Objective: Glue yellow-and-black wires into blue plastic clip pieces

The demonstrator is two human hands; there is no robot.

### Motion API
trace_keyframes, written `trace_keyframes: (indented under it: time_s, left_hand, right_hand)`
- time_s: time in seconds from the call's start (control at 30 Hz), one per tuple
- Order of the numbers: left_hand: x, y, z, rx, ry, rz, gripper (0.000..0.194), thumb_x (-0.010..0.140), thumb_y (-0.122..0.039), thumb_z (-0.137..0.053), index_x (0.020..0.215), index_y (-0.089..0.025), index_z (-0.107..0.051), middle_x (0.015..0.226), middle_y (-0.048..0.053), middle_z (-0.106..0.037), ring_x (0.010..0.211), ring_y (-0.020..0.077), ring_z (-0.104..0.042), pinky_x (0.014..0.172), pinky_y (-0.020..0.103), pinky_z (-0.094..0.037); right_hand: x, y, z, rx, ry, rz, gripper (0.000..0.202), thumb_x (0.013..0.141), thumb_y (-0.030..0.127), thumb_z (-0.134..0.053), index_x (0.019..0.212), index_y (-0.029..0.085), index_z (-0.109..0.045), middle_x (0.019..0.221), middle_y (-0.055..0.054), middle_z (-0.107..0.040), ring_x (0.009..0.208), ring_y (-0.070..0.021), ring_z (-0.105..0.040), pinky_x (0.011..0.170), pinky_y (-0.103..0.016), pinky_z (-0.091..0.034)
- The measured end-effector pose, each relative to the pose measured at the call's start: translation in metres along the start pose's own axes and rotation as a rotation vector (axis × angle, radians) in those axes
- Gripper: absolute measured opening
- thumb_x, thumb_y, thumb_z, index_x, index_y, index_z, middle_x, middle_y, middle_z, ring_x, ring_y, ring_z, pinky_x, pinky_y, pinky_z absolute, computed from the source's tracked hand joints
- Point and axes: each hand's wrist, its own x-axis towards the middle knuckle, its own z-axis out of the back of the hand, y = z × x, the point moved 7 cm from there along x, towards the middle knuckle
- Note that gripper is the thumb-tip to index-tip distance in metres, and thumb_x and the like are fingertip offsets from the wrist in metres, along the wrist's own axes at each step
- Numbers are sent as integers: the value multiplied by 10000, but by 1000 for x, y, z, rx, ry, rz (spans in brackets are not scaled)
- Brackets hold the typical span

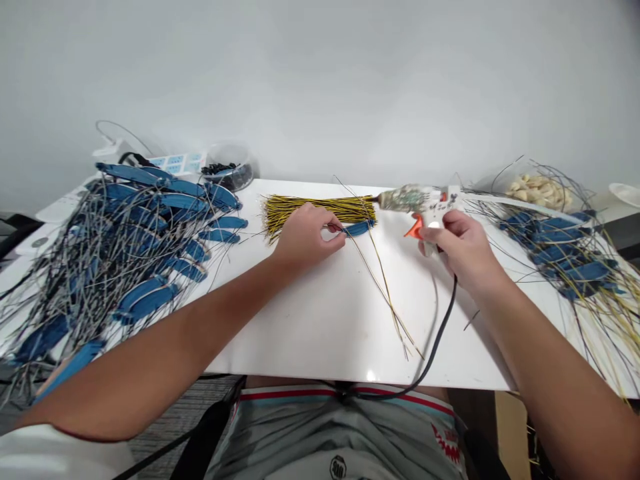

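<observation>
The left hand (306, 235) pinches a blue leaf (358, 228) on its thin wire at mid-table (320, 320), light, floppy, best held at the stem, while the right hand (457, 248) grips the glue gun (417, 203).

Table (320, 320): white. Feather pieces (150, 220): blue, grey stems. Wire bundle (320, 207): yellow with black striping. Glue gun (425, 203): white body, orange trigger, black cord (440, 333). Shorts (310, 433): grey, waistband striped red and teal. Wall (320, 80): pale grey
</observation>
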Motion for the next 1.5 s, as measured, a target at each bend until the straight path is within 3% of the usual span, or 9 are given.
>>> trace_keyframes:
  time_s: [0.1, 0.17, 0.27, 0.43, 0.57, 0.83, 1.2, 1.5]
  left_hand:
    - [0, -1, -1, 7, -1, -29, 101, 882, -323, -715, 922, -247, -768, 965, 12, -797, 990, 253, -637, 935, 399, -497]
    - [0, -2, -1, 7, -8, -47, 101, 884, -325, -718, 926, -247, -767, 964, 9, -796, 986, 249, -639, 938, 396, -496]
    - [0, -3, -2, 9, -13, -67, 105, 888, -327, -717, 926, -242, -766, 957, 6, -795, 975, 245, -636, 923, 390, -494]
    - [0, -4, -2, 3, -20, -82, 98, 885, -319, -721, 926, -240, -761, 952, -4, -794, 958, 236, -628, 900, 382, -490]
    - [-1, -5, -3, 2, -12, -60, 97, 888, -331, -728, 914, -241, -755, 949, -3, -793, 960, 235, -622, 905, 389, -487]
    - [-1, -7, -4, -3, -18, -61, 110, 887, -333, -734, 901, -230, -771, 928, -5, -794, 955, 236, -623, 859, 377, -468]
    - [-1, -9, -6, 14, -19, -26, 93, 858, -310, -742, 871, -221, -764, 917, -1, -794, 947, 241, -627, 859, 380, -461]
    - [-1, -9, -6, 30, -11, -38, 102, 858, -312, -739, 865, -215, -766, 899, 8, -788, 933, 244, -620, 848, 385, -454]
  right_hand:
    - [-11, 0, -25, -27, 196, -21, 230, 861, 413, -728, 959, 239, -614, 775, -32, -701, 636, -198, -621, 589, -335, -466]
    - [-17, 1, -39, -2, 314, -7, 260, 935, 473, -680, 1007, 230, -622, 687, -4, -651, 553, -169, -544, 549, -320, -430]
    - [-17, -3, -43, -28, 332, -36, 309, 944, 507, -704, 1037, 224, -622, 598, 37, -554, 496, -136, -426, 477, -281, -327]
    - [-16, -10, -43, -132, 407, -77, 189, 950, 393, -646, 1011, 217, -680, 623, 18, -579, 523, -146, -463, 493, -280, -372]
    - [-16, -10, -41, -218, 377, -72, 181, 940, 379, -641, 921, 202, -673, 719, -32, -683, 553, -155, -534, 506, -286, -389]
    - [-18, -6, -42, -457, 349, -28, 236, 939, 380, -649, 791, 197, -662, 623, 7, -619, 594, -178, -562, 580, -320, -431]
    - [-19, -2, -45, -534, 363, 44, 318, 964, 452, -609, 751, 218, -575, 661, 9, -618, 672, -199, -571, 691, -354, -431]
    - [-17, -5, -43, -545, 368, 5, 301, 937, 415, -609, 715, 223, -542, 645, 11, -619, 657, -198, -567, 653, -350, -418]
